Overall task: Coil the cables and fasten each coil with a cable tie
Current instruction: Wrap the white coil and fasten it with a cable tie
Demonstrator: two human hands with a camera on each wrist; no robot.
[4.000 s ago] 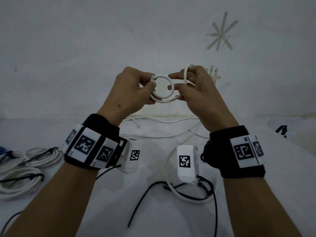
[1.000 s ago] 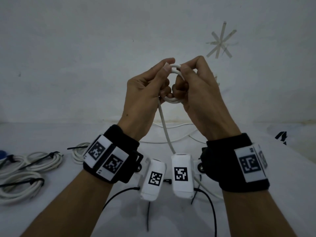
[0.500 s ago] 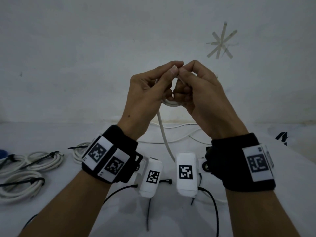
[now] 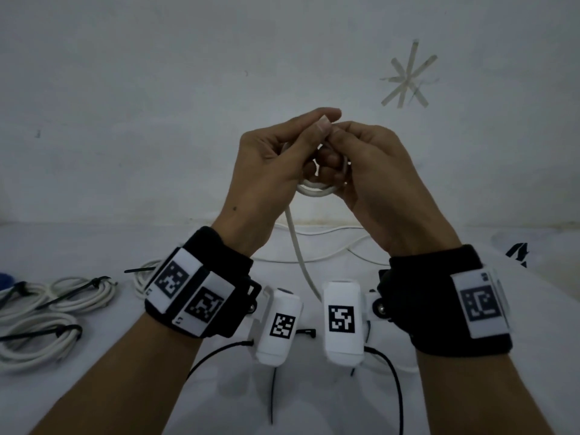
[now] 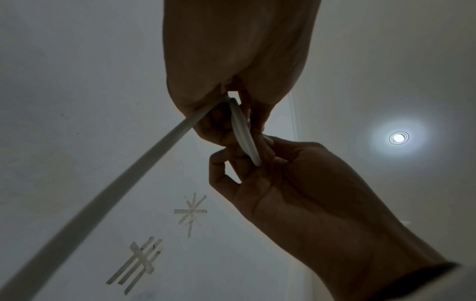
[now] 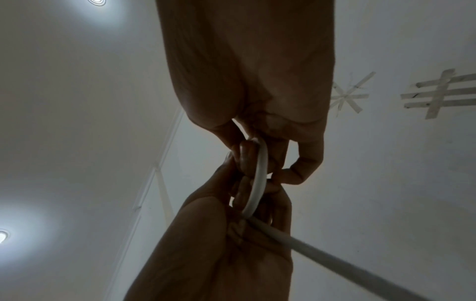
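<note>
A white cable (image 4: 315,190) is wound into a small coil that both hands hold up in front of the wall. My left hand (image 4: 282,161) grips the coil's left side, thumb and forefinger meeting the right hand's fingertips on top. My right hand (image 4: 361,164) has its fingers curled round the coil's right side. In the left wrist view the coil (image 5: 243,132) runs edge-on between both hands. The right wrist view shows the coil (image 6: 259,177) the same way. The cable's free length (image 4: 298,246) hangs down to the table. Black cable ties (image 4: 273,384) lie on the table below my wrists.
Tied white coils (image 4: 78,291) (image 4: 34,340) lie on the white table (image 4: 94,387) at the left, another coil (image 4: 144,277) behind my left wrist. Loose white cable (image 4: 329,229) runs along the wall's foot. Tape marks (image 4: 406,78) stick on the wall.
Four seconds ago the hands held a wider open loop apart. They have since come together over the coil, and in the last second the fingertips closed on top while the coil dropped slightly.
</note>
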